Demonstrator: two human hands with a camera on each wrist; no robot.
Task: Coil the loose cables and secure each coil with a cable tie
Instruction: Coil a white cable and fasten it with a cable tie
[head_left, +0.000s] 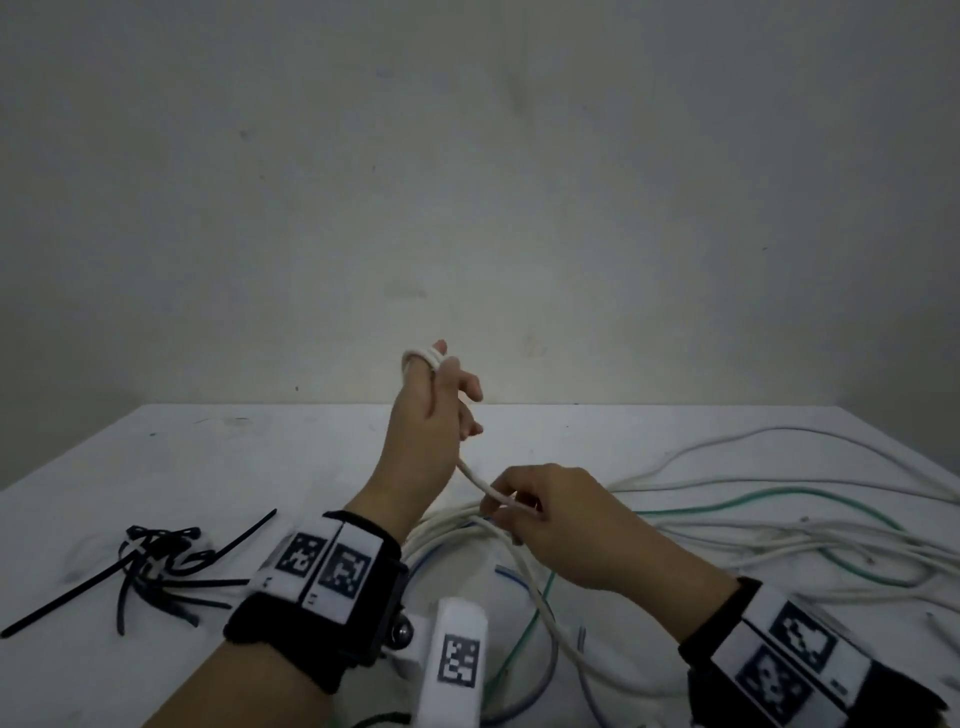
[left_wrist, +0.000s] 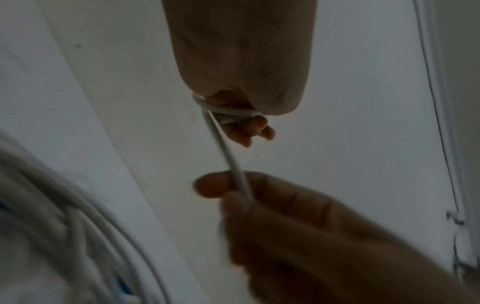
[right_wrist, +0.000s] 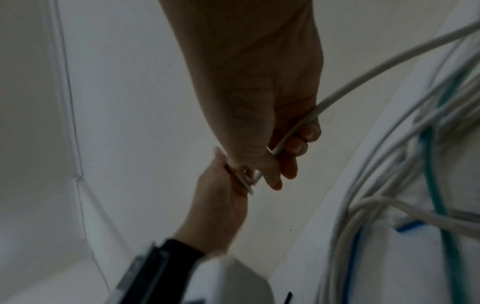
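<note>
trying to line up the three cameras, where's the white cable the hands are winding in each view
Head: white cable at centre, running from the left hand down to the right hand.
Left wrist: centre, dropping from the looped fingers to the right hand's pinch.
Right wrist: upper right, passing into the right hand.
Shared landmark: loops round the left fingers.

Two hands (head_left: 431, 441) are in view, with one green cable (head_left: 769, 501), one blue cable (head_left: 511, 577), several white cables (head_left: 779, 545) and a heap of black cable ties (head_left: 156, 561), both too tangled to count
</note>
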